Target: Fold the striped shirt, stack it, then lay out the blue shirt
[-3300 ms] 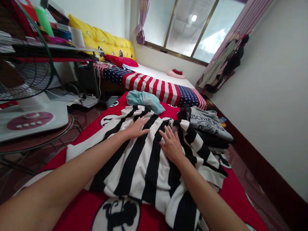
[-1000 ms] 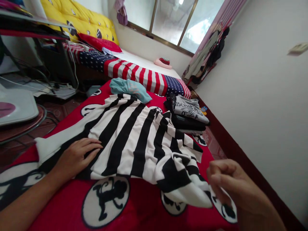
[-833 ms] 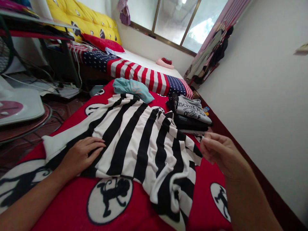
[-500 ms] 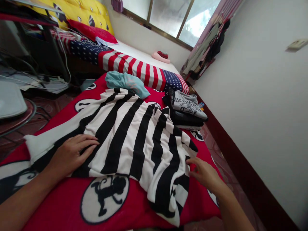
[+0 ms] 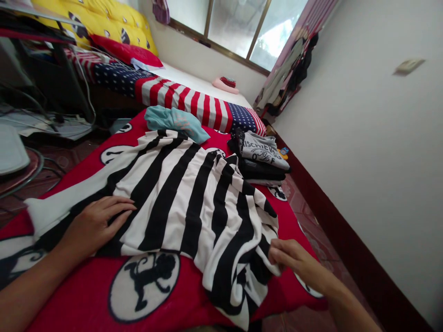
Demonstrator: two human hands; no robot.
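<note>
One pale plastic slab (image 5: 12,150) sits way over on my left, on a round reddish-brown stool (image 5: 29,173) with thin metal legs. Behind it there's a dark desk with a light-edged top (image 5: 34,34), cords hanging down, then a puffy yellow cushion with dark and white patterns (image 5: 107,20) and a shiny red pillow (image 5: 129,51) in front of that.

Next up, my left hand (image 5: 98,221): palm down, not gripping anything, fingers side by side with the thumb a bit apart. It's pressing on the left part of a white fabric top with wide black stripes (image 5: 176,193), and one long sleeve runs past it to the left. The striped top is spread out right in front of me on a red fleecy blanket with round white monkey patches (image 5: 93,295), smoothish in the middle and pretty bunched up at the lower right.

Touching its far edge, or nearly (can't tell), is a crumpled teal garment (image 5: 176,122). Past that is a bed with stars-and-stripes fabric along its side (image 5: 187,99). Further right, a folded grey shirt with dark lettering (image 5: 263,147) tops a stack of dark folded clothes (image 5: 265,170).

My right hand (image 5: 289,253) is well apart from the other one, fingers curled in and pinching the striped top's right edge. Far right: plain white wall (image 5: 387,161) with a small off-white plate (image 5: 410,66).
</note>
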